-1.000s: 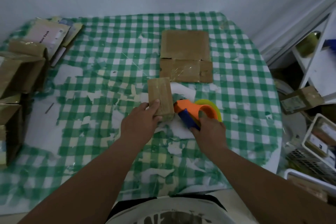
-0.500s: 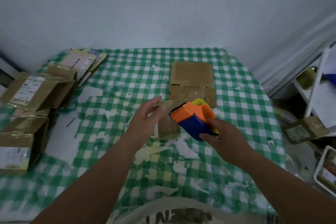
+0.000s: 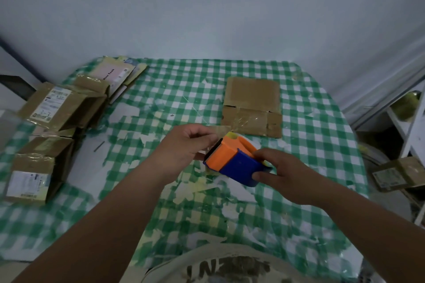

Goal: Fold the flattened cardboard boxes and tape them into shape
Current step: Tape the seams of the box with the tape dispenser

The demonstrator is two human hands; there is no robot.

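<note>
The orange-and-blue tape dispenser is held above the table's middle, gripped by the right hand. The left hand pinches the tape end beside it, hiding a small cardboard box. A flattened box lies toward the far edge; folded boxes crowd the left edge.

Taped boxes crowd the left edge of the surface and a flattened box lies upper centre-right, leaving open checked cloth between them and along the lower part of the frame for a hand to pass.
</note>
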